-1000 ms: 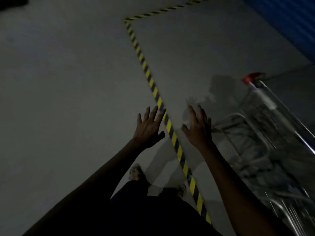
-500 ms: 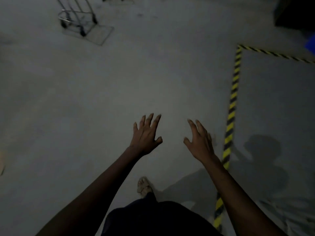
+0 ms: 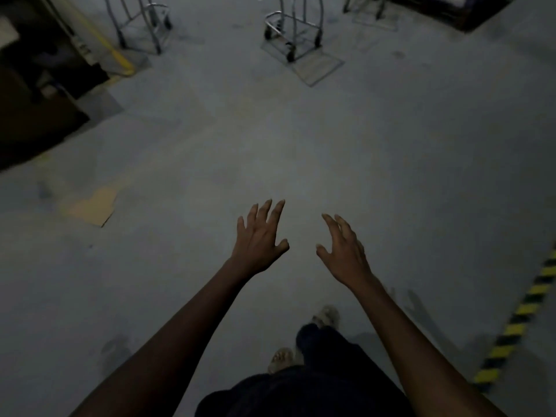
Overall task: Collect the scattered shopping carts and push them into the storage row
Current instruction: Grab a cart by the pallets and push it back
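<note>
Grey metal shopping carts stand along the top edge of the frame, and only their lower frames and wheels show; the baskets are cut off. 1 cart base sits at top centre, another at upper left, and a 3rd at upper right is barely in view. Dim light and blur make their details hard to read. A dark bulky shape fills the upper left corner; what it is cannot be told. A yellow strip slants beside it. A tan flat patch lies on the grey concrete floor at middle left. Yellow-and-black hazard tape runs up the lower right edge. The left hand and right hand reach forward at centre, fingers spread wide, holding nothing, well apart from the carts. 2 feet show at the bottom, below dark clothing.
</note>
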The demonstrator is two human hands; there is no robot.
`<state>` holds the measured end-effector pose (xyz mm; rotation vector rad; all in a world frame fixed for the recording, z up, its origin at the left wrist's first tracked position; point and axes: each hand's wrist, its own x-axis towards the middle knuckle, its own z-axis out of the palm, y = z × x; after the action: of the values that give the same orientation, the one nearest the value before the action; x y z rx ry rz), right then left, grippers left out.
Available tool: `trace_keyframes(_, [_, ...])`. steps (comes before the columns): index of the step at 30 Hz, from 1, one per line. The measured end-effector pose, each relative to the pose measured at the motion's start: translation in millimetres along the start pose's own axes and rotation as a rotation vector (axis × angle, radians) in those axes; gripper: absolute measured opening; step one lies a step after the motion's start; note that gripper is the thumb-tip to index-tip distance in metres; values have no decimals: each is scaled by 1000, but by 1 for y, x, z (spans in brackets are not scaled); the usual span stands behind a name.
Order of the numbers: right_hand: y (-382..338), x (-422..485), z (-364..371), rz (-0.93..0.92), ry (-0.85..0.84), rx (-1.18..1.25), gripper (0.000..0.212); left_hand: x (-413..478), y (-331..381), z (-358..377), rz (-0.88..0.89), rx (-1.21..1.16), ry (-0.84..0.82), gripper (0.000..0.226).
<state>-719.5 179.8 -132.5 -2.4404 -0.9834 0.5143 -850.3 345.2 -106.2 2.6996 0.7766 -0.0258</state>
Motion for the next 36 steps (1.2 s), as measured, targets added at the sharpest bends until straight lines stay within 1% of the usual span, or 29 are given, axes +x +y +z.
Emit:
trace_keyframes(6, [-36,122,-2,-143,-46,26,70,71,-48,-27,-141,4,49,87])
trace_keyframes(12, [-78,272,-25,-281,-100,67,69,191,-83,-82,-238,15,150,86])
trace_keyframes(15, [-99,347,-47,-354,-136,89,69,251,-96,-111,-269,59,168,86])
trace_keyframes(21, [-131,475,-95,-591,-170,-174,71,347,-129,-160,-253,256,157,87])
trace_keyframes(24, [-144,534,-113,-661,-149,-245,71,390,-153,-178,-264,307,168,88])
trace_keyframes(27, [-156,584,-116,-702,-96,-327,72,427,-178,-185,-273,339,170,89])
trace_keyframes(29, [-168,616,-109,-708,-52,-373,72,456,-196,-185,-319,317,183,90])
trace_keyframes(32, [-191,661,-87,-629,-25,-380,73,499,-224,-179,-424,214,254,90])
trace_keyframes(34, [-211,697,-69,-544,-42,-355,73,531,-247,-177,-487,137,280,89])
trace_keyframes(36, [-231,733,-52,-501,-71,-331,74,562,-271,-178,-527,70,291,88])
